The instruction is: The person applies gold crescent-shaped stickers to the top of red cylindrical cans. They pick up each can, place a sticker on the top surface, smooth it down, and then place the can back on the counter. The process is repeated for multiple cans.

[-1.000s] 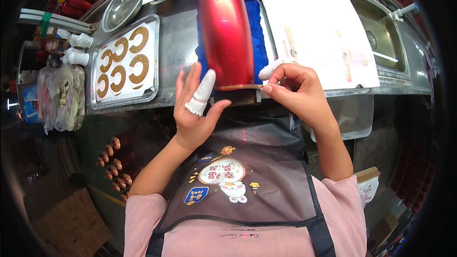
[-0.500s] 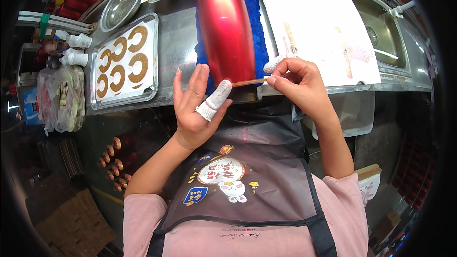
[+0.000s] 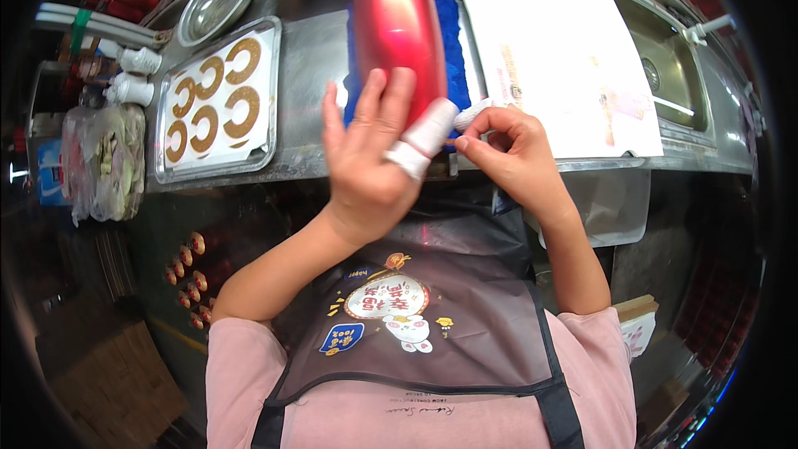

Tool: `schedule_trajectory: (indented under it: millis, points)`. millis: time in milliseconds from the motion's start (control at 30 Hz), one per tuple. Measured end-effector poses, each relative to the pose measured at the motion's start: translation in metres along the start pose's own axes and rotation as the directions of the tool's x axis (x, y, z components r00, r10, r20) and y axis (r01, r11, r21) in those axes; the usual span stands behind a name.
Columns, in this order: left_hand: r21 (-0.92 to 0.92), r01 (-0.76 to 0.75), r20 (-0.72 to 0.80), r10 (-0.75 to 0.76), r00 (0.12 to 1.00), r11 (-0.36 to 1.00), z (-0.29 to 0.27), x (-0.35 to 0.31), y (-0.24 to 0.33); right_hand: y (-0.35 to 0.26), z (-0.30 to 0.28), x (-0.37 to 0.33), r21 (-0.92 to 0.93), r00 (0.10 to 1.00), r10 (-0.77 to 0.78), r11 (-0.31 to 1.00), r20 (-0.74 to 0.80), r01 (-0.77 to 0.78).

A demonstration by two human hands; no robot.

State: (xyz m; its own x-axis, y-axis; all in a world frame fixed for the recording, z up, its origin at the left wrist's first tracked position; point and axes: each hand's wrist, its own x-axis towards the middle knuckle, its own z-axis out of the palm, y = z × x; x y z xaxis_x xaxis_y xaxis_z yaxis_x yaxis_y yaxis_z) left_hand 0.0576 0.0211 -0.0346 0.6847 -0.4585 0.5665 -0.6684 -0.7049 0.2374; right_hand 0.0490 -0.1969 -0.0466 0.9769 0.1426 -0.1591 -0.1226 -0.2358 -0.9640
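Note:
A glossy red bottle lies on its side on a blue cloth, its neck pointing away from me. My left hand is spread over the bottle's near end, fingers stretched out; a white finger cover wraps its index finger. Whether the fingertips press on the bottle, I cannot tell. Just right of that end, my right hand pinches a thin brown strip, with a white cover on one of its fingers too. Most of the strip is hidden behind my fingers.
On the left of the metal counter, a clear tray carries a white sheet with several gold C-shaped pieces. A metal bowl stands behind it. White paper covers the right side, beside a sink. Plastic bags hang at far left.
My left hand has moved right and forward, from beside the bottle to over its near end. My right hand has shifted slightly left, and the strip between the hands is now mostly hidden.

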Motion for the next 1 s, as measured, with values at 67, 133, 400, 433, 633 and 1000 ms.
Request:
schedule_trajectory:
  millis: [67,133,400,433,633,1000]
  points:
    - [-0.109,0.059,-0.045,-0.065,0.997,0.992,0.004,-0.002,-0.008,-0.002,0.000,0.000,-0.040,0.999,-0.037,0.999,-0.024,0.036]
    - [-0.224,0.114,-0.045,-0.127,0.991,0.968,0.005,-0.010,-0.015,-0.005,-0.002,-0.002,0.021,0.999,0.039,0.999,0.015,-0.039]
    - [-0.268,0.145,0.054,-0.136,0.989,0.952,-0.008,-0.058,-0.024,-0.030,-0.015,-0.015,0.099,0.998,0.056,0.994,0.008,-0.056]
    - [-0.238,0.163,0.077,-0.149,0.986,0.958,-0.008,-0.061,-0.024,-0.031,-0.016,-0.016,0.102,1.000,0.027,0.994,-0.005,-0.026]
    - [-0.148,0.077,0.072,-0.067,0.995,0.986,-0.006,-0.056,-0.022,-0.021,-0.018,-0.009,0.114,0.999,0.051,0.992,-0.004,-0.050]
    - [0.039,-0.041,0.055,0.039,0.998,0.998,-0.004,-0.015,0.005,-0.002,-0.007,0.001,0.118,0.999,0.044,0.992,-0.009,-0.042]
